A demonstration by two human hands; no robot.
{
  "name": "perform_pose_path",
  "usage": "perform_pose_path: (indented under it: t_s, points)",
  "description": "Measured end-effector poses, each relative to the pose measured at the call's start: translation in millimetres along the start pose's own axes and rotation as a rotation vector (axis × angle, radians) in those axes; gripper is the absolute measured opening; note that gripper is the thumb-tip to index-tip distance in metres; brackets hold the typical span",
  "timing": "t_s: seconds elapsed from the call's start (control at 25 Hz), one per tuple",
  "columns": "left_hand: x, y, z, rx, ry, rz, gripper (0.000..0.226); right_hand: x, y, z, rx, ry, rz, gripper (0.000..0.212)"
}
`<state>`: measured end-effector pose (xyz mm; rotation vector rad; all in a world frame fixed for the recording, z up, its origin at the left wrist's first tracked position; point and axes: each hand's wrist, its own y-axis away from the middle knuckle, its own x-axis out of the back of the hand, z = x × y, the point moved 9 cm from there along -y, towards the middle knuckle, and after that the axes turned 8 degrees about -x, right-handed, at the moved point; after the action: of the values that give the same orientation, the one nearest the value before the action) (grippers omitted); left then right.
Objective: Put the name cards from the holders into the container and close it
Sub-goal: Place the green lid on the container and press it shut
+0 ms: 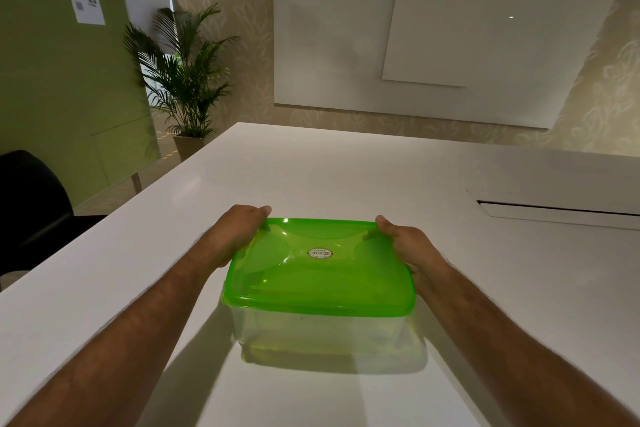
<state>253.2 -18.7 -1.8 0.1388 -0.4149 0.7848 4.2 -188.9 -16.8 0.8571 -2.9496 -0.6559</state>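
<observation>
A clear plastic container (322, 333) stands on the white table (346, 170) right in front of me. A translucent green lid (318, 274) with a small oval label lies on top of it. My left hand (239, 232) grips the lid's far left corner, thumb on top. My right hand (405, 243) grips the far right corner the same way. What lies inside the container is blurred by its walls. No name cards or holders are in view.
A long cable slot (554, 211) is cut into the table at the right. A black chair (31, 198) stands off the table's left edge. A potted palm (187, 80) and a whiteboard (415, 42) are at the far wall.
</observation>
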Motion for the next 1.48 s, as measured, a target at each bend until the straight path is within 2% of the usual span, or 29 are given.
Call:
perform_pose_path:
  t_s: [0.6,0.84,1.04,1.16,1.28,1.48]
  points:
    - [3.3,2.1,-1.0,0.031,-0.003,0.011,0.04,0.3,-5.2,1.2,-0.006,-0.074,-0.021,0.031]
    - [2.8,3.8,2.3,0.023,-0.001,0.014,0.039,-16.5,0.5,20.8,-0.19,-0.188,-0.239,0.031]
    - [4.2,1.4,-0.7,0.026,-0.012,0.027,0.042,-6.8,-9.8,13.6,-0.123,-0.203,-0.123,0.026]
    - [3.7,0.5,-1.6,0.019,-0.009,0.029,0.041,-3.5,-15.0,14.0,-0.114,-0.22,-0.089,0.033]
    - [3.9,-0.5,-2.0,0.013,-0.004,0.038,0.041,-3.5,-18.4,16.3,-0.122,-0.224,-0.097,0.042]
    - [4.4,1.0,-1.2,0.014,-0.001,0.032,0.04,-6.6,-23.0,10.8,-0.196,-0.065,-0.215,0.035]
